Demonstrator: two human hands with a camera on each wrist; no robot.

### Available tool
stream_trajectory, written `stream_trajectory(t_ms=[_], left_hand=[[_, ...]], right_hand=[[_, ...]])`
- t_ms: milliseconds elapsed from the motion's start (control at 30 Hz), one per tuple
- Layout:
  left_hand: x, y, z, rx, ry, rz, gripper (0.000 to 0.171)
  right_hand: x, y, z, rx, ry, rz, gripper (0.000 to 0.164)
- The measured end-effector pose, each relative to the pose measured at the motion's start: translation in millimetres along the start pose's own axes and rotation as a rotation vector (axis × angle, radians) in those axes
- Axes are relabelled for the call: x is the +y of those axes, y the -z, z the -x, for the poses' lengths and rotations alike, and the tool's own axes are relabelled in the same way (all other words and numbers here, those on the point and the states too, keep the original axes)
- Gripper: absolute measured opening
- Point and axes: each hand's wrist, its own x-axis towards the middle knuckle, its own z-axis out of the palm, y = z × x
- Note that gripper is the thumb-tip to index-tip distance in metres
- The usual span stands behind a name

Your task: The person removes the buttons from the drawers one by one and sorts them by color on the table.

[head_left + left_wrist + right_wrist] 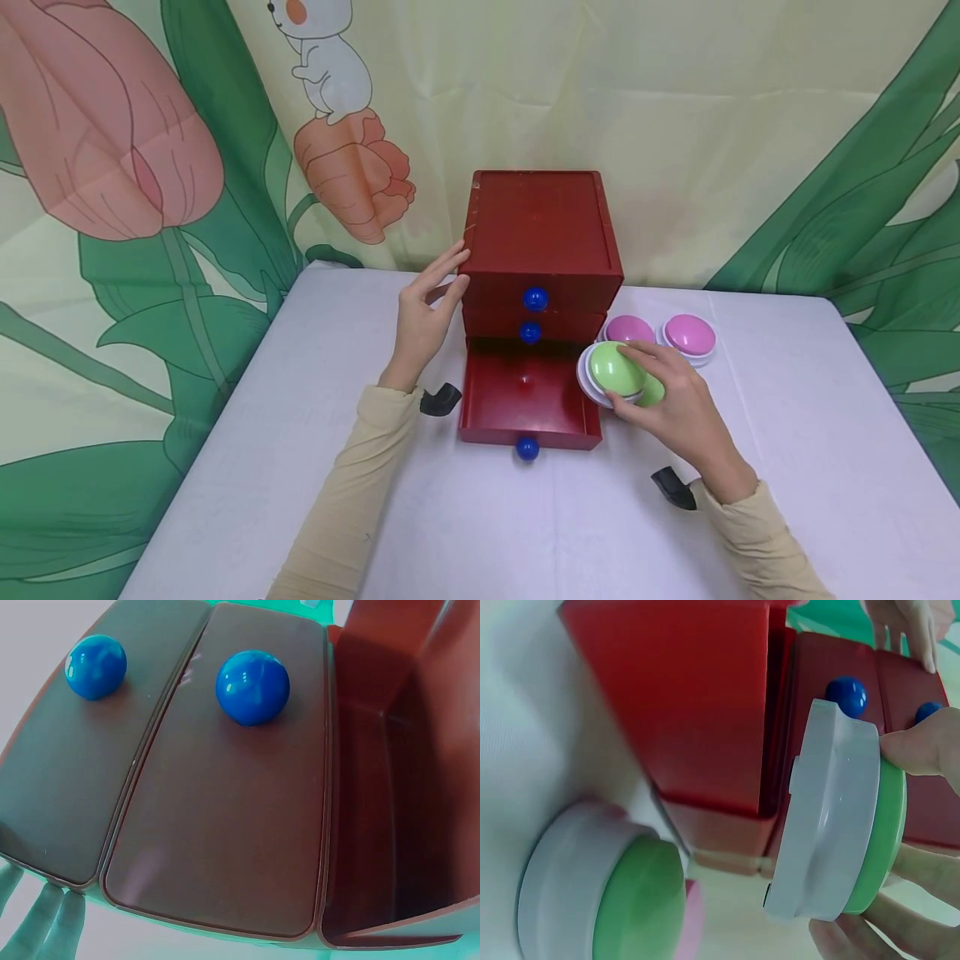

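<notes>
A small red drawer cabinet (536,223) with blue round knobs stands at the centre of the table. Its bottom drawer (510,404) is pulled out, with nothing lying in it. My left hand (422,325) touches the cabinet's left side with its fingers extended. Between thumb and fingers, my right hand (686,410) grips a white round push button with a green top (613,368). In the head view this button overlaps the drawer's right edge; the right wrist view shows it tilted on its side, raised beside the drawer wall (697,705).
Right of the cabinet sit a second green push button (641,900), partly hidden by the right hand in the head view, and two pink ones (628,328). The white-covered table (480,517) backs onto a printed curtain (675,150). Black wrist mounts (441,400) stick out beside both sleeves.
</notes>
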Motion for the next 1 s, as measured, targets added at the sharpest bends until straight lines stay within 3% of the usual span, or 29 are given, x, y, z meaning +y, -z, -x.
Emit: stream_trajectory(t_ms=[367, 667, 1000], left_hand=[[2.0, -1.1, -0.3, 0.003, 0.014, -0.002, 0.038], [32.3, -0.3, 0.7, -0.007, 0.027, -0.005, 0.036], [31.8, -1.0, 0.8, -0.001, 0.028, 0.007, 0.036]], right_hand=[[20, 13, 4, 0.025, -0.049, 0.024, 0.06], [37, 17, 10, 0.032, -0.104, 0.019, 0.06], [56, 26, 15, 0.066, -0.155, 0.032, 0.06]])
